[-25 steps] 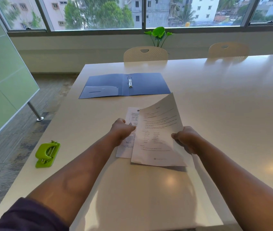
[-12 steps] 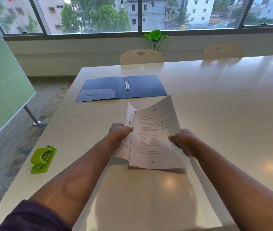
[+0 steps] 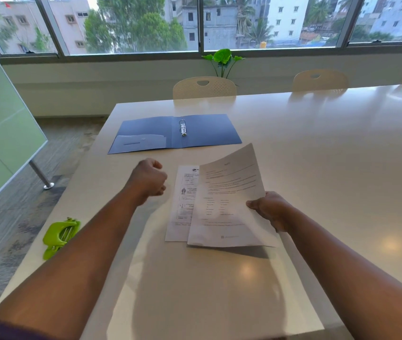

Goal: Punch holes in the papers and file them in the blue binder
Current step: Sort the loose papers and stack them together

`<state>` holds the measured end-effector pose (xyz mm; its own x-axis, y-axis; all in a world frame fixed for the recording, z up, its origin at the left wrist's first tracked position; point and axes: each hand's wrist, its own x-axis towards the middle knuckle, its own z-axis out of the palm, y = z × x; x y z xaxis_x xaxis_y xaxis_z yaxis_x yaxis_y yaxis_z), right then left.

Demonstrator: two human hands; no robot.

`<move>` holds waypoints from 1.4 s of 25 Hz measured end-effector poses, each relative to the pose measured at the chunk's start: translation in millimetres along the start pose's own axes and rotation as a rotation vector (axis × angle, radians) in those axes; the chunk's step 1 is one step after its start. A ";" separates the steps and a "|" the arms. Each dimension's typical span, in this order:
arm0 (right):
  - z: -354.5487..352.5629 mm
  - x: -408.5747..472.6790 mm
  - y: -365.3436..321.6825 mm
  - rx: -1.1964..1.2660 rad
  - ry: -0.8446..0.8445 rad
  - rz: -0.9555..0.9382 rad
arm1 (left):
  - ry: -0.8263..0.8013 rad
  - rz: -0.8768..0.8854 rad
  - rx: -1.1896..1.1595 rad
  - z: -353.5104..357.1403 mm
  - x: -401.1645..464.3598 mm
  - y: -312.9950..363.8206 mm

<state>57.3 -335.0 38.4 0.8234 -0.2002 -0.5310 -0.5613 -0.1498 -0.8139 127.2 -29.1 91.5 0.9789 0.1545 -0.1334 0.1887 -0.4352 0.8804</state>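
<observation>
Paper sorting before punching: right hand (image 3: 272, 211) pinches the top sheet (image 3: 229, 200) above a second sheet (image 3: 182, 204); left hand (image 3: 149, 180), loosely curled and empty, hovers apart. Next, probably: fetching the green punch (image 3: 60, 235). Blue binder (image 3: 204, 130) lies open beyond.

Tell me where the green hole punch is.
In the head view, the green hole punch sits near the table's left edge, just left of the person's left forearm and nearer the person than the open blue binder.

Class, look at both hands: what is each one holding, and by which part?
The right hand pinches the top sheet by its right edge. The left hand is curled beside the papers, holding nothing.
</observation>
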 end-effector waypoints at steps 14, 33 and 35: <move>2.4 0.3 1.3 -0.045 0.030 -0.010 | -0.239 -0.416 -0.132 50.7 -14.9 -24.0; -1.0 -5.0 6.8 0.039 0.041 -0.077 | 0.092 0.396 0.337 -8.7 -33.5 49.9; -1.0 -5.4 7.0 0.061 0.034 -0.092 | 0.017 0.420 0.300 -23.1 -35.4 57.6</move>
<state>48.8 -335.9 35.8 0.8673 -0.2216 -0.4457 -0.4764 -0.1097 -0.8724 101.7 -39.2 157.4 0.9741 -0.0751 0.2133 -0.2042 -0.6976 0.6868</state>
